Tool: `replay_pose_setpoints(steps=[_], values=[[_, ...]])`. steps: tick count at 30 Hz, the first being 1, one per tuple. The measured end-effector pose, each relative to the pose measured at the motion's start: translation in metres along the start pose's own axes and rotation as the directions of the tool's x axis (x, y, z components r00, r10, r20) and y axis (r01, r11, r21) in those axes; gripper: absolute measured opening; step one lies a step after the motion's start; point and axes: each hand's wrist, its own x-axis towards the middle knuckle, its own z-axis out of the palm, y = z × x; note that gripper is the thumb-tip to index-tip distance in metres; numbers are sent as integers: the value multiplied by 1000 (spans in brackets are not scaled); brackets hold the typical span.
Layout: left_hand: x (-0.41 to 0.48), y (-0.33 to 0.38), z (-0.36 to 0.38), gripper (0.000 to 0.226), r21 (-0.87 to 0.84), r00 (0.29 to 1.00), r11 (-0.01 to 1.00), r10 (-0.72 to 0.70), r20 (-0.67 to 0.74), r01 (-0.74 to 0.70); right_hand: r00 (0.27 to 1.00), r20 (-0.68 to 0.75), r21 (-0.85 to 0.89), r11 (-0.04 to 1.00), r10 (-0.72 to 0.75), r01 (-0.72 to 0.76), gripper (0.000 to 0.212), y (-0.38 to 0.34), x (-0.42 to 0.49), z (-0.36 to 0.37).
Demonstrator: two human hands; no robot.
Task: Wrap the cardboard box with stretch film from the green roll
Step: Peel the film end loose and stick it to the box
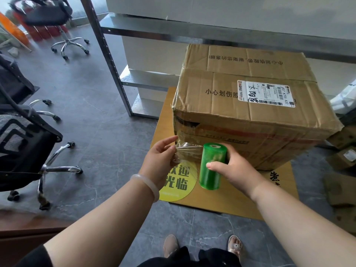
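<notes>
A large brown cardboard box [250, 105] with a white shipping label stands on a wooden board [221, 197] on the floor. My right hand [235, 168] grips the green roll [212, 165] upright, just in front of the box's near left corner. A short stretch of clear stretch film [185, 154] runs from the roll to my left hand [160, 162], which pinches the film's loose end beside that corner. The film looks crumpled and lies close against the box's lower front edge.
Black office chairs [23, 143] with chrome bases stand at the left. A metal shelf post [107, 58] and white shelving rise behind the box. Small cardboard pieces [341, 182] lie at the right. A yellow round sticker [179, 182] marks the board. My feet show below.
</notes>
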Motion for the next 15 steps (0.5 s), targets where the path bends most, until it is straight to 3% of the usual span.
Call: replay_pose_setpoints(steps=[4, 9, 12, 15], values=[[-3, 1, 2, 37, -149, 996, 985, -83, 44, 89, 1000, 13, -39, 999, -12, 12, 57, 0, 0, 3], [2, 3, -5, 34, -208, 975, 956, -182, 126, 205, 1000, 17, -27, 999, -25, 25, 52, -2, 2, 3], [4, 4, -10, 29, -107, 939, 949, -270, 212, 297, 1000, 4, -40, 999, -22, 22, 52, -3, 2, 3], [5, 5, -12, 21, 40, 943, 959, -285, 173, 282, 1000, -17, -54, 998, -24, 23, 52, -3, 3, 1]])
